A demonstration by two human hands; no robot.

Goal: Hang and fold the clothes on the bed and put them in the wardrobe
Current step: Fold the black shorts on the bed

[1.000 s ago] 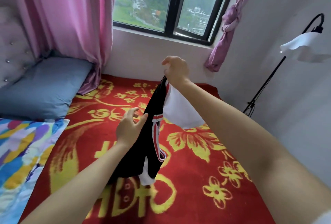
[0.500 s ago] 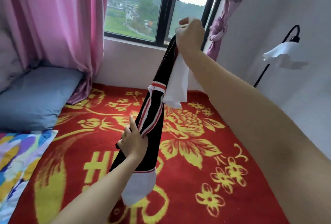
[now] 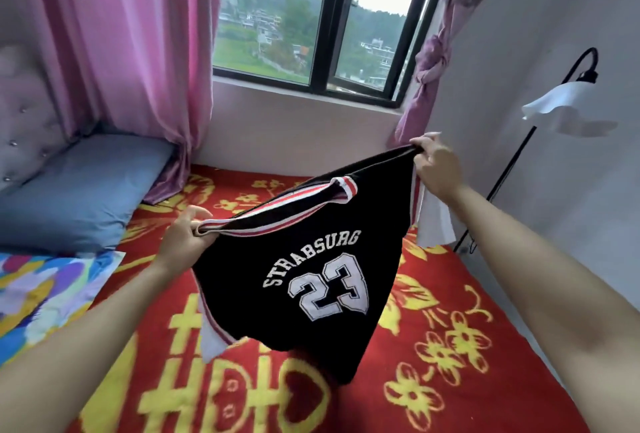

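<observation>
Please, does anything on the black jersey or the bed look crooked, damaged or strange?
The black jersey hangs slanted: the right hand holds one shoulder higher than the left hand holds the other, so the number 23 tilts. No tear or stain shows on it, and nothing stands out on the red blanket.

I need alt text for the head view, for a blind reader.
A left hand and a right hand hold a black jersey, printed STRABSURG 23, spread by its shoulders over a red blanket with yellow flowers. Behind are a blue pillow, pink curtains and a window.
</observation>
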